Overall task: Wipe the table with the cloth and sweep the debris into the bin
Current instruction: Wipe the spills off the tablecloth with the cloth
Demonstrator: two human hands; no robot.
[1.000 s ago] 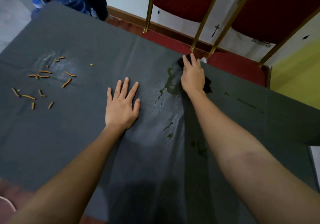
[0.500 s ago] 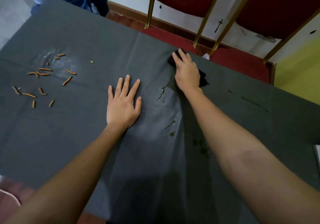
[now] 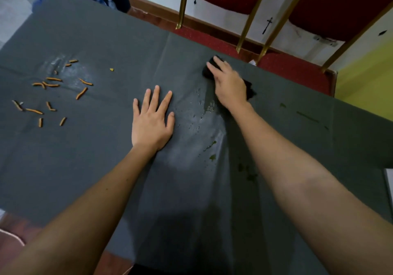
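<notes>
The black cloth (image 3: 208, 71) lies near the far edge of the bench (image 3: 95, 168), under the right hand (image 3: 230, 87), whose straight fingers press it flat without gripping. The left hand (image 3: 152, 123) rests flat with fingers spread, near but apart from the cloth. Wet drops (image 3: 202, 115) lie between the 2 hands. Orange crumbs (image 3: 51, 91) are scattered well to the left.

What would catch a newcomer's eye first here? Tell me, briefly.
On the grey table, the left hand lies flat in the middle while the right hand presses a black cloth near the far edge. Scattered orange debris sticks lie at the left, and wet greenish smears glisten between the arms.
</notes>
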